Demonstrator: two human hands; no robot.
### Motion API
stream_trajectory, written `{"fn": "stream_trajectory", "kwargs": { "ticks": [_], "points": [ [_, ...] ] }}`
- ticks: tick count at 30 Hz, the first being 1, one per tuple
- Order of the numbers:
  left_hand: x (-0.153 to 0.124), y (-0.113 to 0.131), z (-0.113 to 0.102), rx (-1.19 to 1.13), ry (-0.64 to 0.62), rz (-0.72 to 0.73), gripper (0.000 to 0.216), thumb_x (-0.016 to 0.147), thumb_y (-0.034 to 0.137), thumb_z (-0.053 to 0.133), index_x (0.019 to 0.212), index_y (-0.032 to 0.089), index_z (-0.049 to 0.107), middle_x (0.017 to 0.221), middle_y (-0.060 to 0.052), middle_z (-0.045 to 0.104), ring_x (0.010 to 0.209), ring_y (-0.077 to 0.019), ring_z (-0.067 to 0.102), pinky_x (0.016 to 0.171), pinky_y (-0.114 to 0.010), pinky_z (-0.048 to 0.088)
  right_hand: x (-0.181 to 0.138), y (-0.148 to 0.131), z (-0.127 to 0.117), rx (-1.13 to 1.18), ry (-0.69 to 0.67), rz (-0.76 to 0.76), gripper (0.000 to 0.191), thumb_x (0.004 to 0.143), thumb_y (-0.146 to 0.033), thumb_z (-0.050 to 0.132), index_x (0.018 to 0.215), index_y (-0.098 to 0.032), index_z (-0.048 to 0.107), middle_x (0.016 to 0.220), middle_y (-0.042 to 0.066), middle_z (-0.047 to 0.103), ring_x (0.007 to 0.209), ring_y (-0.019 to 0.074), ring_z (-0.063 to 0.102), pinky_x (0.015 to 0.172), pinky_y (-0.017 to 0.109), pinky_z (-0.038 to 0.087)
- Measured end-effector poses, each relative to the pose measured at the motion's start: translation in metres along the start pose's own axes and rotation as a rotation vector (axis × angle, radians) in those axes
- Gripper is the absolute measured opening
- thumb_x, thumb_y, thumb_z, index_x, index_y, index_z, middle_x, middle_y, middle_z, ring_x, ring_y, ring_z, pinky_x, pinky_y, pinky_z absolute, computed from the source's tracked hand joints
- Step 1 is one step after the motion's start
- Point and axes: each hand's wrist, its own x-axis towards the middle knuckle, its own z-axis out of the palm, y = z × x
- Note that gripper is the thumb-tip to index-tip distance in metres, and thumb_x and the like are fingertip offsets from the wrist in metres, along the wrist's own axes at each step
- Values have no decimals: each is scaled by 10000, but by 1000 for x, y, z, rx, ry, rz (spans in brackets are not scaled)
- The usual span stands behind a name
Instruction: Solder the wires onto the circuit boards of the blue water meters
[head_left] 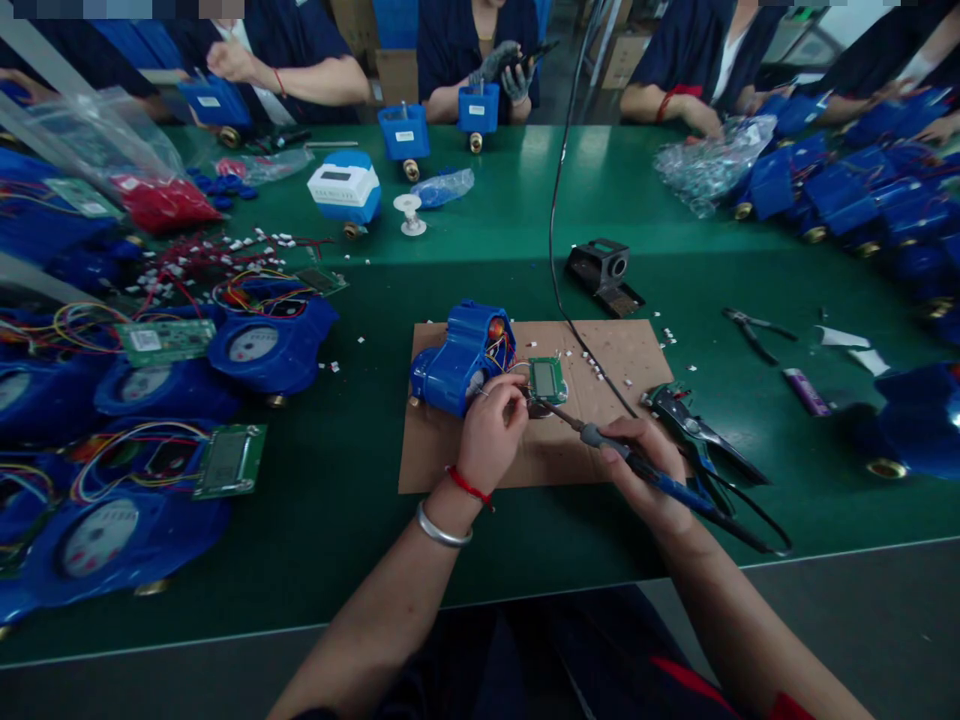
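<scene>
My right hand [649, 470] grips a soldering iron [630, 458], its tip pointing left at the lower edge of a small green circuit board with a display [546, 380]. Close by that edge, the fingers of my left hand [493, 420] are pinched together; what they hold, perhaps a wire, is too small to make out. Wires run from the board to an opened blue water meter [463, 355] lying on its side. Meter and board both rest on a cardboard sheet [442, 465].
Wire strippers [701, 430], pliers [757, 330] and a soldering iron stand [606, 272] lie to the right and behind. Blue meters [270, 345] crowd the left; more [847, 190] line the right. A black cable [556, 200] hangs across the middle. Several co-workers sit opposite.
</scene>
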Motion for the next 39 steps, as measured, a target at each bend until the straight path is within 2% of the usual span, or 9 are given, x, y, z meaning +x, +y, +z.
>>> {"fn": "stream_trajectory", "kwargs": {
  "ticks": [8,14,28,39],
  "points": [
    [1,0,0,-5,17,8,170,860,37,506,809,200,502,1113,-83,646,1062,-200,607,929,-399,486,3,-2,-2,34,-59,-60,190,804,-187,647,987,-225,612,867,43,630,759,192,608,665,334,480],
    [0,1,0,-8,26,16,170,855,37,508,809,200,498,1107,-86,649,1057,-207,612,920,-420,489,2,-3,-3,86,35,-68,170,825,-214,637,993,-232,619,898,61,646,832,220,625,696,348,498],
    [0,-1,0,-2,9,23,179,834,26,507,799,201,493,1123,-85,645,1084,-210,607,940,-420,480,2,-3,-3,60,-49,-47,139,824,-208,632,962,-220,619,872,45,628,770,193,612,667,334,485],
    [1,0,0,-9,21,26,193,822,15,513,789,203,484,1105,-89,646,1074,-211,606,938,-416,484,2,-3,-4,68,-57,-42,152,827,-193,635,975,-225,616,906,52,639,798,201,622,689,348,485]
  ]
}}
